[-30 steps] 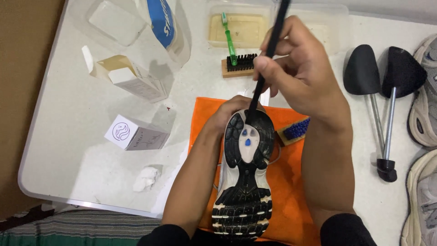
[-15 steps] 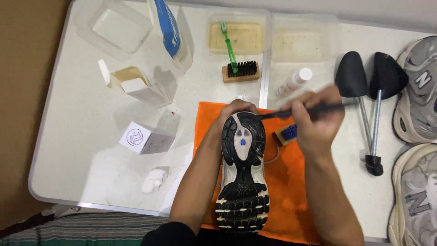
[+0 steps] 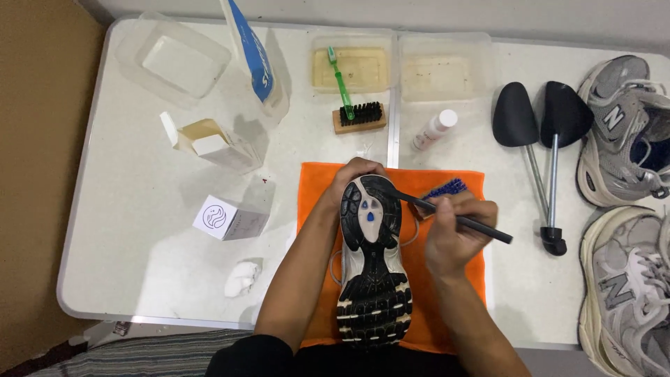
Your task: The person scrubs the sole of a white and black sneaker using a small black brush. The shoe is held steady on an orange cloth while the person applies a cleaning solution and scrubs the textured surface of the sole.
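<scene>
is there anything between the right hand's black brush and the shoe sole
Nothing visible does. The right hand holds the thin black brush, whose tip already lies on the upturned shoe sole, which the left hand steadies at its far end.

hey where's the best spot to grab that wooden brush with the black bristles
Grip the wooden brush by its two long wooden sides, coming from above. It lies flat, bristles up, with bare table beside it. The green toothbrush lies across its left part, so take the right half.
</scene>
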